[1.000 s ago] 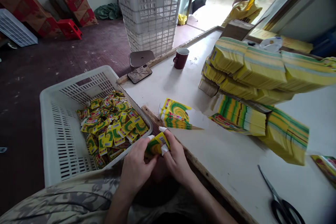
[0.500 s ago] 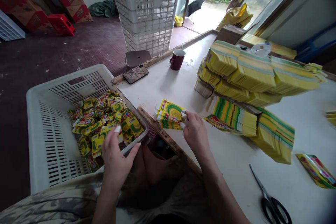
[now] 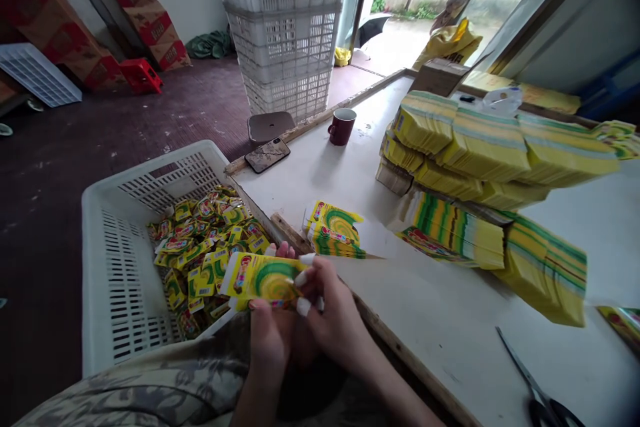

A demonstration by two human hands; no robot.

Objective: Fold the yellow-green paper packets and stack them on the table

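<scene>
While both hands, left hand (image 3: 270,333) and right hand (image 3: 333,320), grip it, the flat carton (image 3: 260,278) lies lengthwise, pointing left.

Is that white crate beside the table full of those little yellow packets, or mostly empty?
Partly filled. The packets lie in a shallow heap over the far part of the white crate; its slotted walls stand bare well above them.

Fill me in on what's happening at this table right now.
A person seated at the white table holds one flat yellow carton blank in both hands, left hand beneath it, right hand pinching its end with taped fingertips. A small stack of blanks lies just ahead, with big bundles behind. The white crate at the left holds many small folded boxes. Scissors, a mug and a phone sit untouched.
</scene>
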